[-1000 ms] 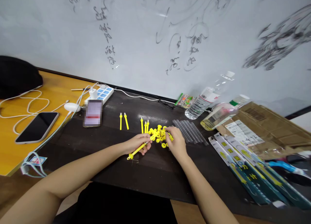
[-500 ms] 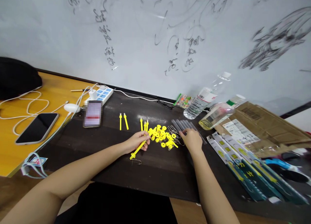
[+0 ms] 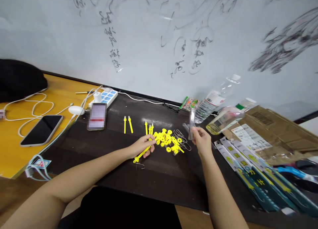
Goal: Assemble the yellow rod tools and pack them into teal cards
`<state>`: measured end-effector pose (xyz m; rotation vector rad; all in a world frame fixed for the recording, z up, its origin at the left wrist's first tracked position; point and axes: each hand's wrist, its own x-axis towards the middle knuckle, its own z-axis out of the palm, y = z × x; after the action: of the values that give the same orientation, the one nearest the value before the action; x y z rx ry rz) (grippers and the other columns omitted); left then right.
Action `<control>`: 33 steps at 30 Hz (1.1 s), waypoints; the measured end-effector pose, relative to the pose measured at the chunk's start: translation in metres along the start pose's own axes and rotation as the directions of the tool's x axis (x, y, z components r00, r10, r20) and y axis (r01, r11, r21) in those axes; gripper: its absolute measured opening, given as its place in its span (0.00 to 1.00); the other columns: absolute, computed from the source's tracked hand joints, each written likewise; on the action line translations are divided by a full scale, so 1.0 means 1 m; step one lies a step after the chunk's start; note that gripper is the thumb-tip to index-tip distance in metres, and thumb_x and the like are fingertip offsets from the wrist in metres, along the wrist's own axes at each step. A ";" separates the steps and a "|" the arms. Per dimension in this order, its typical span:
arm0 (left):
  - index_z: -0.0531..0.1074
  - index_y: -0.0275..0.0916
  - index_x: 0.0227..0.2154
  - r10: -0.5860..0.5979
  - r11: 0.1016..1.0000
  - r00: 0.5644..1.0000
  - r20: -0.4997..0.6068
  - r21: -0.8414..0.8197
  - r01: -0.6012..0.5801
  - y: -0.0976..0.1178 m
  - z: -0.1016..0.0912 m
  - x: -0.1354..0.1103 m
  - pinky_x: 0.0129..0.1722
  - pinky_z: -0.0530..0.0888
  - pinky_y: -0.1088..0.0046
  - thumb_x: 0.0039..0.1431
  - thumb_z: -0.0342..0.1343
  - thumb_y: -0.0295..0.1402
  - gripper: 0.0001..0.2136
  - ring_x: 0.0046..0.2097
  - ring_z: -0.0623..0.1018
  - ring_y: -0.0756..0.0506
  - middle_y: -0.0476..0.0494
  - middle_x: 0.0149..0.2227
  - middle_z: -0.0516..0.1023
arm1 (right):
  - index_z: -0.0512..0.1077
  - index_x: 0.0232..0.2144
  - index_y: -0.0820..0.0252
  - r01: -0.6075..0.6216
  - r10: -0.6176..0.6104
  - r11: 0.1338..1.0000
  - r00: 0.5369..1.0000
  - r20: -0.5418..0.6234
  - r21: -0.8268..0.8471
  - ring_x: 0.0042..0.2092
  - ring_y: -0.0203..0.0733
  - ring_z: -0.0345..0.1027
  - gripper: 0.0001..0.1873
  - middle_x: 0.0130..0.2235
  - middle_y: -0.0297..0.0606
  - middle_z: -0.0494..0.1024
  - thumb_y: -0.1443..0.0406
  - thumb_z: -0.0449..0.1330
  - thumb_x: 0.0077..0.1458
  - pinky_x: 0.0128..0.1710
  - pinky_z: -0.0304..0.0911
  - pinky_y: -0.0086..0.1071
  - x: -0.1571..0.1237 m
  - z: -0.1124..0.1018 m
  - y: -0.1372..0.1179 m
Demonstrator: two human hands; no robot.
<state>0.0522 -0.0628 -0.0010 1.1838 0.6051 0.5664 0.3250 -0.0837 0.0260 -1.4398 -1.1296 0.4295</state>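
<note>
A clear plastic tube (image 3: 191,123) stands nearly upright in the air, pinched at its lower end by the right hand (image 3: 202,142), above the dark tabletop (image 3: 159,176) near the right edge of a pile of small yellow parts (image 3: 167,141). Half a second ago this hand lay flat on the row of clear tubes on the tabletop; it has since lifted one clear. The left hand (image 3: 144,146) has not moved: its fingers close around a yellow rod (image 3: 142,153) that slants down to the tabletop. Thin wire clips (image 3: 182,139) lie between the pile and the right hand. Behind, a whiteboard (image 3: 159,40) carries handwritten scrawl too loose to read. The labels on two plastic bottles (image 3: 218,104) and on the packaged cards (image 3: 250,169) at right are too blurred to read.
</note>
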 end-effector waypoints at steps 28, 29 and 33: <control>0.59 0.40 0.34 -0.043 0.991 0.998 0.045 0.129 0.037 0.004 0.003 -0.003 0.09 0.55 0.85 0.54 0.54 0.46 0.16 0.10 0.62 0.57 0.57 0.19 0.68 | 0.63 0.43 0.54 -0.334 0.058 0.803 0.868 0.493 0.494 0.35 0.41 0.76 0.23 0.40 0.37 0.79 0.60 0.66 0.47 0.25 0.74 0.29 -0.046 0.049 -0.019; 0.59 0.40 0.34 -0.041 0.991 0.998 0.049 0.129 0.035 0.004 0.003 -0.003 0.09 0.56 0.85 0.54 0.54 0.46 0.16 0.10 0.62 0.57 0.57 0.19 0.68 | 0.62 0.43 0.54 -0.334 0.049 0.812 0.856 0.515 0.478 0.35 0.41 0.76 0.23 0.40 0.37 0.79 0.60 0.66 0.47 0.25 0.74 0.29 -0.047 0.050 -0.019; 0.59 0.39 0.34 -0.036 0.990 0.998 0.056 0.135 0.028 0.003 0.003 -0.003 0.10 0.56 0.85 0.54 0.54 0.47 0.17 0.11 0.62 0.57 0.57 0.18 0.68 | 0.64 0.41 0.55 -0.333 0.009 0.838 0.800 0.600 0.432 0.37 0.42 0.76 0.21 0.41 0.38 0.79 0.60 0.66 0.46 0.25 0.74 0.29 -0.051 0.053 -0.022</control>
<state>0.0521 -0.0663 0.0035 1.3108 0.6187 0.4675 0.2511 -0.1001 0.0160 -0.9381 -1.2173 1.2847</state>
